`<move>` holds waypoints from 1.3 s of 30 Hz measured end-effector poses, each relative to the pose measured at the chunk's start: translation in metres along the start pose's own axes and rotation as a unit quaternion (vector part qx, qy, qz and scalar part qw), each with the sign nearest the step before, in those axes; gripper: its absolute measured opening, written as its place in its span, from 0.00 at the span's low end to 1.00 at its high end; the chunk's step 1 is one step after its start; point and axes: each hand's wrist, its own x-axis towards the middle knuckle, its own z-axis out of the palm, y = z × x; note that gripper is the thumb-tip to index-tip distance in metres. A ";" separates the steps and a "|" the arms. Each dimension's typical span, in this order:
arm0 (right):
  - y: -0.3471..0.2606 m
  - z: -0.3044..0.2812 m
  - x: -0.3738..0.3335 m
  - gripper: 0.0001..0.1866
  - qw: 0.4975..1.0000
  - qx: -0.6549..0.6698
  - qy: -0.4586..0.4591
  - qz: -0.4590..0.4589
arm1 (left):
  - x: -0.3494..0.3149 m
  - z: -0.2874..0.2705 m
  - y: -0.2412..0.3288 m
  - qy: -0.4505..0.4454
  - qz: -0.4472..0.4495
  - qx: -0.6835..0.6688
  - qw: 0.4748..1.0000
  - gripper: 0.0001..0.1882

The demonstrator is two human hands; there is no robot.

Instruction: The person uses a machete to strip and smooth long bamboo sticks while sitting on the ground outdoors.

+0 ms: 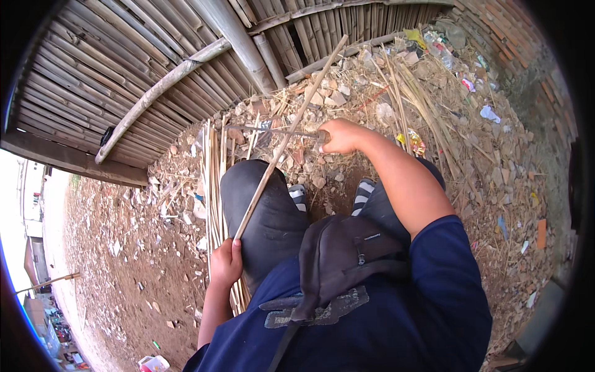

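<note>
My left hand (226, 263) is closed round the lower end of a long, thin bamboo strip (268, 180), beside my left thigh. The strip slants up and away to the right, across my left knee. In my right hand (341, 135) is the handle of a knife with a long, narrow, dark blade (260, 129). That blade points left and crosses the strip beyond my knees; whether it touches the strip I cannot tell. A bundle of split bamboo strips (214, 180) lies along the outside of my left leg, partly hidden by my left hand and arm.
A bamboo-slat wall (124, 68) with round poles stands ahead and to the left. Rubble (334, 96), dry strips (424, 102) and litter cover the ground ahead and right. At the far right rises a brick wall (496, 31). A dark waist bag (347, 254) rests on my lap.
</note>
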 end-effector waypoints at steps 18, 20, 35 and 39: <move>-0.022 -0.004 0.000 0.19 1.000 0.008 0.006 0.029 | -0.005 -0.015 -0.003 -0.047 0.001 -0.085 0.995 0.22; -0.048 0.004 -0.014 0.22 0.998 -0.060 -0.007 -0.026 | -0.006 -0.016 -0.004 -0.046 0.010 -0.068 0.997 0.21; 0.044 0.008 0.011 0.16 0.991 0.064 0.017 0.120 | 0.006 -0.010 0.006 -0.054 -0.011 -0.020 0.998 0.20; 0.079 0.002 0.023 0.20 0.984 0.001 0.128 0.124 | 0.008 -0.024 -0.002 -0.046 0.016 0.046 0.998 0.19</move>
